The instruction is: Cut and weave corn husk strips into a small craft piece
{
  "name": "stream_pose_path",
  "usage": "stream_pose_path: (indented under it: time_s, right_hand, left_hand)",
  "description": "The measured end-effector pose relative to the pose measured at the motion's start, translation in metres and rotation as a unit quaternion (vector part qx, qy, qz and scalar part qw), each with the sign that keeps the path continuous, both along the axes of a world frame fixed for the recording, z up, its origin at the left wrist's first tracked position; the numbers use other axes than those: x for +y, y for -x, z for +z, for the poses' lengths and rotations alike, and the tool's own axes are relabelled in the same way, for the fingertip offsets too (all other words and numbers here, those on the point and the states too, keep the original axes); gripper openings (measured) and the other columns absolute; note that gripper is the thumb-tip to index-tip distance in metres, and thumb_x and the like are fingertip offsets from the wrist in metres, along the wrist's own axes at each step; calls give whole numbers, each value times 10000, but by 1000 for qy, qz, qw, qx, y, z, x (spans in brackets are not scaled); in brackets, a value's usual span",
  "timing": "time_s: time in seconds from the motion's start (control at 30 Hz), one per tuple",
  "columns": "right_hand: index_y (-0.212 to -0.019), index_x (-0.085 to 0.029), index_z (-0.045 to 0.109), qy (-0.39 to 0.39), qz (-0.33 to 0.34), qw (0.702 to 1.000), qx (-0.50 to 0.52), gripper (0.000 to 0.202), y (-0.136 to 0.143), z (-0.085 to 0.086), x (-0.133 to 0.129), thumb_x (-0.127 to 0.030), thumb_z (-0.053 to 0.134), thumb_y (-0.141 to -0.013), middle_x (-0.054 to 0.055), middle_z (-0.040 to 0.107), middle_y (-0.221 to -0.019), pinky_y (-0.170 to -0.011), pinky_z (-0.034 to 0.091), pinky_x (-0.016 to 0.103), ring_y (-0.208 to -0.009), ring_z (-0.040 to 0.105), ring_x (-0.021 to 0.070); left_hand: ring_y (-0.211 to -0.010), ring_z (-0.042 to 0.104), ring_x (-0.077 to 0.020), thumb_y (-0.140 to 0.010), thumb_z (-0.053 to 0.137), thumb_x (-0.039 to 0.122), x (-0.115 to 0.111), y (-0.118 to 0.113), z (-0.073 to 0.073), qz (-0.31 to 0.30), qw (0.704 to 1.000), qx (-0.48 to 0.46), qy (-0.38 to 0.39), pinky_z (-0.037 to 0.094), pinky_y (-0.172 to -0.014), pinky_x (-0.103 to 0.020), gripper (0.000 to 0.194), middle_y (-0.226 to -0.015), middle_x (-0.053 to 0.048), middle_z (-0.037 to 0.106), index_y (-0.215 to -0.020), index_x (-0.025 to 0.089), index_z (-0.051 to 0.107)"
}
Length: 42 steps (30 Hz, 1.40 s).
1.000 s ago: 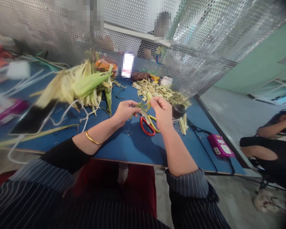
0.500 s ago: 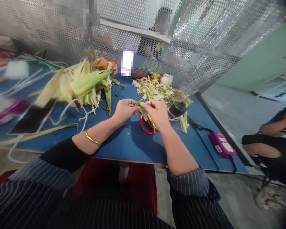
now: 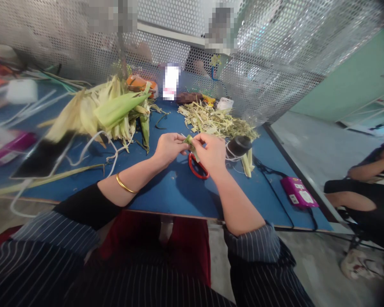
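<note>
Between my two hands is a small green piece of husk, pinched by the fingertips. My left hand grips its left side, and my right hand holds the right side, where a pale strip hangs down. Red-handled scissors lie on the blue table below the fingers, partly covered by my right hand. To the right of that hand stands a dark spool with white cord around its base. Behind it spreads a heap of shredded husk.
A large pile of corn husks lies at the left, near a phone and white cables. At the right edge sits a purple packet beside black cords. A perforated metal screen stands behind. Another person sits at the far right.
My right hand has shifted slightly and now hides the scissors' yellow handle part. The green piece has turned a little between my fingertips.
</note>
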State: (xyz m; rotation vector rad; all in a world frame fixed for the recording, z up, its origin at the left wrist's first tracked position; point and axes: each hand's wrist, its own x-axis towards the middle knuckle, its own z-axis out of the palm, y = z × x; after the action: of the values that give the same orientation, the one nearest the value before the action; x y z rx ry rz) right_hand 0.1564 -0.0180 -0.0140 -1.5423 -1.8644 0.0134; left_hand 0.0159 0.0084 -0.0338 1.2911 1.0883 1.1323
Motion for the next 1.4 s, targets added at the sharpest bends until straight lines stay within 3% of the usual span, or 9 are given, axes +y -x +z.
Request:
stream_pose_path:
  time_s: [0.13,0.3,0.53,0.77,1.03,1.2,1.27,1.33,1.4]
  right_hand:
    - [-768,-215,626,-17,-20,1000,8,126,1,0,0,-259,532,-841,10,654,-702,-847,345,363,-698,554,173]
    - [-770,-218,634,15,20,996,87,111,-4,-1,2,-270,550,-821,3,666,-734,-748,395,312,-661,566,153]
    - [-753,-217,646,-26,-26,999,14,129,2,-3,1,-237,539,-822,13,669,-693,-856,355,375,-712,588,179]
    - [-810,-234,667,-13,18,999,40,145,-1,-2,2,-245,526,-841,12,702,-782,-855,368,357,-746,607,181]
    - [-976,-209,619,-47,-38,997,-42,195,-1,-9,3,-287,454,-907,18,667,-730,-839,367,352,-729,588,190]
    - [-931,-219,678,-122,-87,986,-68,302,-13,6,2,-407,442,-924,66,667,-953,-898,334,387,-926,581,221]
    - [-865,-207,702,-60,-77,995,-32,312,-20,10,6,-435,490,-894,63,670,-921,-885,349,385,-918,581,225]
    - [-764,-184,705,77,-30,996,44,374,-26,11,10,-480,503,-871,48,669,-785,-806,389,355,-800,588,203]
    - [-687,-167,694,201,28,968,147,411,-30,9,14,-510,527,-841,29,652,-677,-721,409,315,-690,572,169]
  left_hand:
    - [-466,570,-66,-641,718,97,0,-1,-2,11,1000,-6,-19,455,-499,-188,138,-662,-22,692,-753,110,637]
    - [-480,574,-69,-650,716,101,0,-2,-4,3,999,-20,-27,474,-514,-200,147,-671,-20,690,-777,109,640]
    - [-502,589,-84,-652,710,122,1,-1,-6,-1,999,15,-40,463,-530,-205,139,-673,-25,694,-765,126,630]
    - [-513,627,-122,-675,702,154,-3,5,1,-13,991,81,-108,447,-538,-194,360,-533,40,632,-1025,181,624]
    - [-527,623,-109,-707,634,155,0,5,-4,-34,984,122,-123,490,-568,-212,403,-738,-4,713,-1106,172,690]
    - [-504,579,-101,-723,638,182,4,6,-7,-63,978,147,-133,458,-552,-209,402,-645,9,679,-1118,179,711]
    - [-489,561,-102,-729,635,184,5,7,-7,-95,970,162,-155,433,-534,-207,395,-575,18,641,-1115,183,717]
    - [-481,549,-102,-738,627,184,6,9,-6,-133,962,167,-168,416,-519,-205,402,-539,21,612,-1130,179,711]
    - [-480,542,-99,-739,622,173,6,9,-4,-169,958,161,-166,415,-516,-205,417,-546,16,613,-1148,161,702]
